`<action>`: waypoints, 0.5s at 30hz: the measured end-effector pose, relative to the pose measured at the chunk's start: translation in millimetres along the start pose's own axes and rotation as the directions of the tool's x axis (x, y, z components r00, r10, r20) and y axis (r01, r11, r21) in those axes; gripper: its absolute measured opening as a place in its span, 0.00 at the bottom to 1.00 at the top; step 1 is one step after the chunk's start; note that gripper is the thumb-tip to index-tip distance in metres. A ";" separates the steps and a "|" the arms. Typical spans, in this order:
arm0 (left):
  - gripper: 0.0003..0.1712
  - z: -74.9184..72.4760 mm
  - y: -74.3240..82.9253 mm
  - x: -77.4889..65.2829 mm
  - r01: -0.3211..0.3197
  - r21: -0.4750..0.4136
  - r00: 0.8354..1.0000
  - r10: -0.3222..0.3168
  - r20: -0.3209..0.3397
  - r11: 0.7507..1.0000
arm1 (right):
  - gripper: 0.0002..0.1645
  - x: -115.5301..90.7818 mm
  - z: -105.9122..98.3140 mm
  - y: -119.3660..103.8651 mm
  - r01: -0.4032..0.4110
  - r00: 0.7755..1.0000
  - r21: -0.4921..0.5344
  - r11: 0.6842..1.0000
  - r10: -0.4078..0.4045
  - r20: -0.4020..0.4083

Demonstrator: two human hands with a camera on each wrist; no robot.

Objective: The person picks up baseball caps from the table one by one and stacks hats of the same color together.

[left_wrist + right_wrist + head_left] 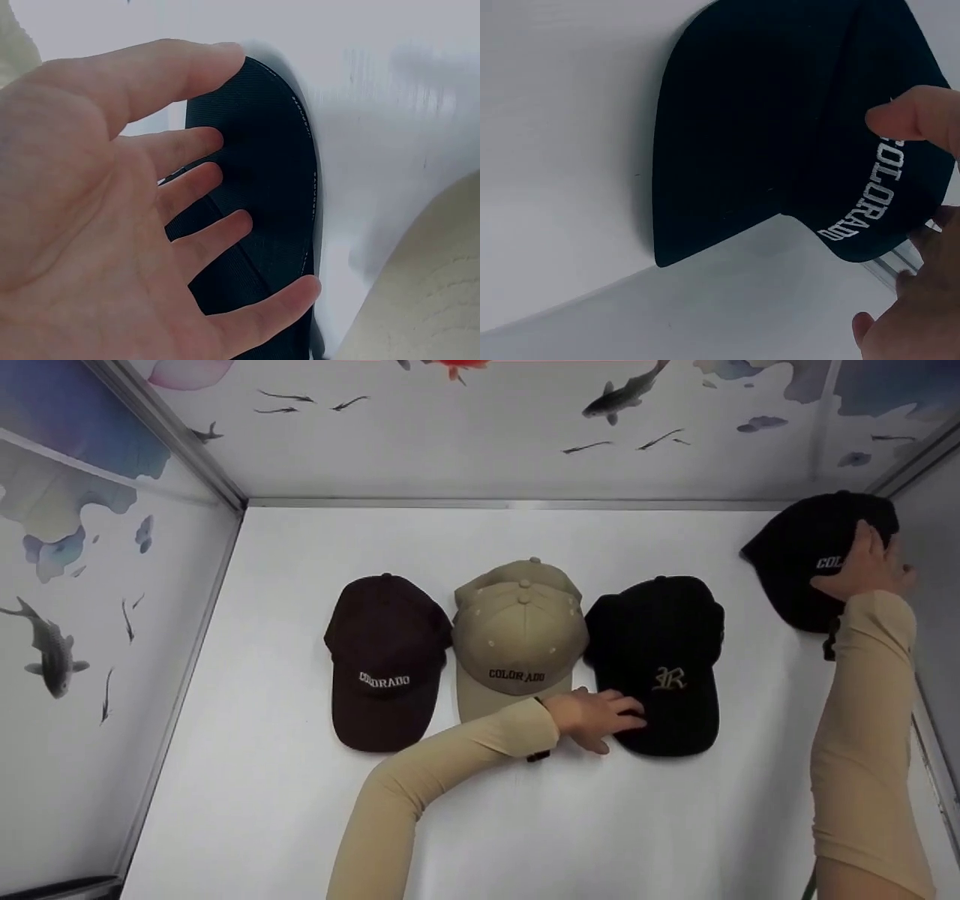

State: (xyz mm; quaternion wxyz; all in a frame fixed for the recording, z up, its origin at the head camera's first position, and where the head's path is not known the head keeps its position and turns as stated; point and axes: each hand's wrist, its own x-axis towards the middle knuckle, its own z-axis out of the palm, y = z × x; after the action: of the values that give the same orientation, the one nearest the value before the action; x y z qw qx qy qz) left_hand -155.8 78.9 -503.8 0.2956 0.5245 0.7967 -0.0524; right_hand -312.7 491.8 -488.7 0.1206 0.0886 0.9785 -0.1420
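My right hand (pixel 874 562) holds a black cap (pixel 802 536) with white COLORADO lettering by its crown, near the table's back right corner. In the right wrist view the thumb lies on the front panel beside the lettering, and the other fingers are at the crown's side. My left hand (pixel 592 720) reaches over the brim edge of another black cap (pixel 652 630), which bears a gold R emblem. Its fingers are spread and slightly bent, overlapping the dark brim (pixel 277 165) in the left wrist view.
Left of the R cap lies a beige COLORADO cap (pixel 517 630), overlapping a second beige cap (pixel 517 574) behind it. A dark maroon COLORADO cap (pixel 386 637) lies farther left. Printed panels (pixel 450 450) enclose the white table (pixel 247 810) at the back and sides.
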 end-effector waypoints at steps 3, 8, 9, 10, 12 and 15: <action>0.38 0.6 0.1 2.0 -0.019 -0.011 1.000 0.019 0.007 1.000 | 0.65 0.0 3.9 4.1 -0.011 1.000 -0.045 0.999 0.011 0.016; 0.39 3.2 -1.9 3.2 -0.030 -0.013 1.000 0.030 0.001 0.999 | 0.64 1.0 8.5 4.9 0.002 1.000 -0.083 0.997 -0.001 0.012; 0.39 3.5 -2.5 3.2 -0.027 -0.013 1.000 0.027 -0.001 1.000 | 0.63 1.0 9.5 4.7 0.012 1.000 -0.062 0.998 -0.012 0.008; 0.39 3.8 -2.9 3.2 -0.024 -0.013 1.000 0.024 -0.003 1.000 | 0.62 0.9 10.7 4.8 0.023 1.000 -0.027 0.999 -0.023 0.003; 0.39 3.9 -3.3 3.2 -0.020 -0.008 1.000 0.020 -0.001 1.000 | 0.58 -0.1 13.9 5.5 0.055 0.998 0.067 0.996 -0.055 0.000; 0.39 3.9 -2.2 2.5 -0.021 -0.007 1.000 0.021 -0.004 1.000 | 0.55 -4.3 15.3 7.2 0.106 0.994 0.203 0.974 -0.106 -0.011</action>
State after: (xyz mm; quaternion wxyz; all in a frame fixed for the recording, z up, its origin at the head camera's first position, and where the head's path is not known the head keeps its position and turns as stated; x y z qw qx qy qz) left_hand -156.8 78.5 -508.8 0.2965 0.5319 0.7919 -0.0457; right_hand -303.9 493.5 -503.8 0.1033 0.0480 0.9622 -0.2473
